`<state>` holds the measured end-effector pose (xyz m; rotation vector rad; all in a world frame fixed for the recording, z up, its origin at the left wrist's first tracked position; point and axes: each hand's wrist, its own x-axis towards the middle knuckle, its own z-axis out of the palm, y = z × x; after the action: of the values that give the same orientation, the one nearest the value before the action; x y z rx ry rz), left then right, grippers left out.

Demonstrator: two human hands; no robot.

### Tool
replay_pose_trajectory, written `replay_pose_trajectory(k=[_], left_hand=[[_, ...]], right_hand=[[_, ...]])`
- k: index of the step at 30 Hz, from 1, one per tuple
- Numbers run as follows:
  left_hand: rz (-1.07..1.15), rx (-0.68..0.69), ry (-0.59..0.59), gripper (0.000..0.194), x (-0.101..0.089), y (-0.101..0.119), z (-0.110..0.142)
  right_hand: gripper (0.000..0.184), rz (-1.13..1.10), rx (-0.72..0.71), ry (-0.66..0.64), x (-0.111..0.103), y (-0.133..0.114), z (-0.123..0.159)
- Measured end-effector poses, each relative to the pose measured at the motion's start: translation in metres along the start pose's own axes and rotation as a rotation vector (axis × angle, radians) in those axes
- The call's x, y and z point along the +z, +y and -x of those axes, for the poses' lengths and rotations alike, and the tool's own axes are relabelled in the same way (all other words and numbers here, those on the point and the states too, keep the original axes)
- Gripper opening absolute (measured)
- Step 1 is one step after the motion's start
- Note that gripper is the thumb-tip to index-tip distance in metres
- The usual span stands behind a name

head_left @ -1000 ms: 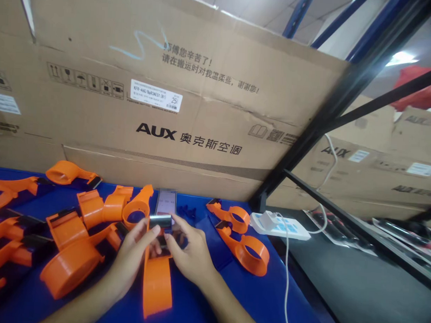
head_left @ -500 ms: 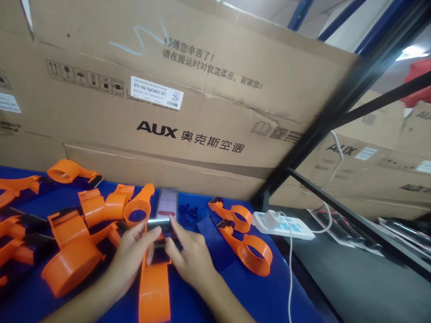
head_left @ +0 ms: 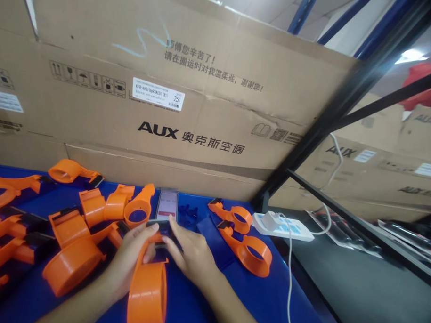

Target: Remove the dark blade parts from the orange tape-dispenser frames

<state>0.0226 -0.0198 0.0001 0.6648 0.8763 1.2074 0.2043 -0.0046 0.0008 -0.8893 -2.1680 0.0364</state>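
Observation:
My left hand (head_left: pixel 136 250) is closed around the neck of an orange tape dispenser (head_left: pixel 147 295), with the thumb on top near its dark head. The dispenser's round ring hangs toward me, tilted. My right hand (head_left: pixel 191 252) pinches the dark head end of the same dispenser (head_left: pixel 162 229), index finger at its far edge and thumb at the near side. Between the fingers the small details of this end are partly hidden. Just beyond my hands lies a phone (head_left: pixel 168 204) with a lit screen. Small dark blue pieces (head_left: pixel 188 216) lie to its right.
Several orange tape dispensers (head_left: pixel 73 269) crowd the left of the blue table (head_left: pixel 267 304). Two more dispensers (head_left: pixel 254 254) lie right of my hands. A white power strip (head_left: pixel 287 227) with a cable is by the black rack post (head_left: pixel 308 132). A large cardboard box (head_left: pixel 203 109) stands behind.
The held tape dispenser has turned and shifted slightly left, its ring now seen more from the side. The bright edge of its head has tipped out of view. Both hands stay on it.

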Motion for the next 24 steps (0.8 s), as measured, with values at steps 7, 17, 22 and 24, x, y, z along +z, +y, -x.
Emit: replay_pose_trajectory(k=[7,17,22,24], left_hand=[[0.122,-0.171,0.011,0.053,0.004,0.008,0.007],[0.074,-0.065,-0.005,0.043,0.004,0.009,0.005],[-0.129,0.136,0.027,0.029,-0.003,-0.004,-0.005],[-0.197,0.160,0.013,0.030,-0.008,-0.008,-0.008]], right_hand=[[0.057,0.034,-0.033,-0.049,-0.001,-0.003,0.000],[0.060,-0.011,-0.032,0.004,-0.001,-0.006,-0.003],[0.059,-0.069,0.028,0.078,0.004,-0.004,-0.001],[0.056,-0.095,0.043,0.091,0.006,-0.002,0.000]])
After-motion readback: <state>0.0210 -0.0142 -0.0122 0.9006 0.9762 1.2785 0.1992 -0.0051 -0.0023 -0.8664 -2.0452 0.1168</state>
